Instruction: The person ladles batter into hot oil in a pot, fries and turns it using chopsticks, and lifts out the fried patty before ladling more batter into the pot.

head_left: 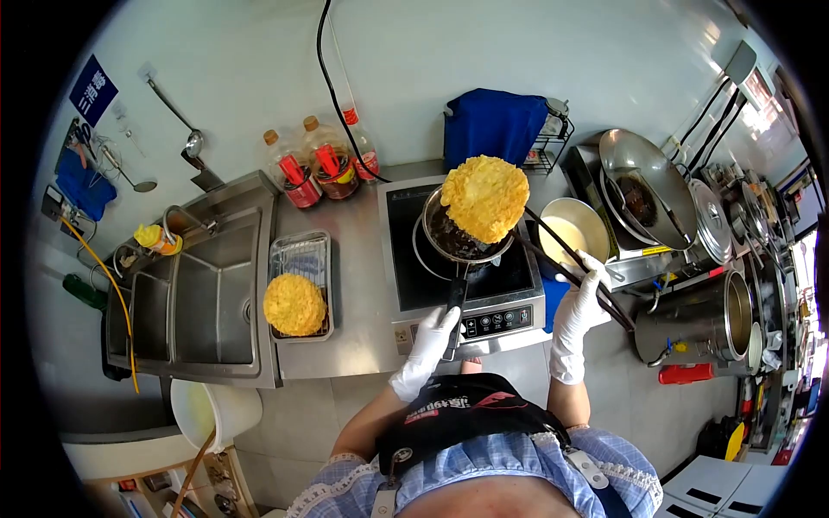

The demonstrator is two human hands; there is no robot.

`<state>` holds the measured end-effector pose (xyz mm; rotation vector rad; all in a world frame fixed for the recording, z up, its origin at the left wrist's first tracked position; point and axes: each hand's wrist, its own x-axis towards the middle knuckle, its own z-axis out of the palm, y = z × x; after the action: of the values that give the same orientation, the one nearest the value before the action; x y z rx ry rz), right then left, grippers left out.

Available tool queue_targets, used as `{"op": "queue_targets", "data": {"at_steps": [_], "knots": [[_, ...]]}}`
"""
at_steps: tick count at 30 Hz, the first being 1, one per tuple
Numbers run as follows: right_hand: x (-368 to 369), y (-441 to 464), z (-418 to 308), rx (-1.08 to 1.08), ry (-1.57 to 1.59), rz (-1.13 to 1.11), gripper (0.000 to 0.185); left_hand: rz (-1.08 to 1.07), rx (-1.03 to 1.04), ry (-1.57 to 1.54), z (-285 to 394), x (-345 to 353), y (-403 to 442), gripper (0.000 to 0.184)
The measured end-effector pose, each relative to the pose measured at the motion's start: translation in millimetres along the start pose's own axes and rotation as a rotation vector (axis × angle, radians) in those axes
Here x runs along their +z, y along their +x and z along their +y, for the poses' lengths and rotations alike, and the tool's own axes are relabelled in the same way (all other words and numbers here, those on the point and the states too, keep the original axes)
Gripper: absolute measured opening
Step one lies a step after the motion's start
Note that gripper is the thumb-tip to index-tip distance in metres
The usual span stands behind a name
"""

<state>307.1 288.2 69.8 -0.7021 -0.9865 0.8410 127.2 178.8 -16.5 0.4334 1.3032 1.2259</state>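
My left hand (429,344), in a white glove, is wrapped round the black handle of a small frying pan (439,245). Dark oil lies in the pan, which sits on an induction cooker (408,285). Long dark chopsticks (617,312) are gripped in my gloved right hand (579,304). Their tips reach a golden fried cake (485,198), which is raised above the pan and hides part of it. Just beyond my right hand stands a pot of pale batter (570,228). Another golden fried cake (294,305) rests on a wire-racked tray (302,244) to the left.
A steel sink (216,293) is at the left, and several bottles (331,164) stand by the wall. A blue cloth (494,128) covers something behind the cooker. On the right are a large wok (648,186) and a tall steel pot (691,324). A white bucket (233,410) stands below the sink.
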Motion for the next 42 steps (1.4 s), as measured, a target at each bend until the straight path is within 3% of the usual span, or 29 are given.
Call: {"op": "queue_targets", "data": {"at_steps": [1, 3, 7, 25, 27, 30, 42], "knots": [[-1, 1, 0, 0.001, -0.003, -0.01, 0.032, 0.029, 0.004, -0.001, 1, -2, -1, 0.019], [-4, 4, 0, 0.002, -0.012, -0.02, 0.032, 0.121, 0.253, 0.032, -20, -9, 12, 0.021], [-4, 8, 1, -0.057, -0.038, -0.028, 0.03, 0.147, 0.11, -0.025, -10, -15, -1, 0.024], [-5, 13, 3, 0.054, -0.014, -0.119, 0.028, 0.178, 0.116, -0.07, -33, -35, -5, 0.025], [-4, 14, 4, 0.082, -0.022, -0.09, 0.033, 0.182, 0.138, -0.012, -32, -35, -5, 0.032], [-6, 15, 5, 0.104, -0.011, -0.088, 0.033, 0.108, 0.079, -0.21, -34, -44, -4, 0.027], [-6, 19, 5, 0.119, 0.0, -0.09, 0.032, 0.189, 0.113, -0.144, -29, -37, -8, 0.027]]}}
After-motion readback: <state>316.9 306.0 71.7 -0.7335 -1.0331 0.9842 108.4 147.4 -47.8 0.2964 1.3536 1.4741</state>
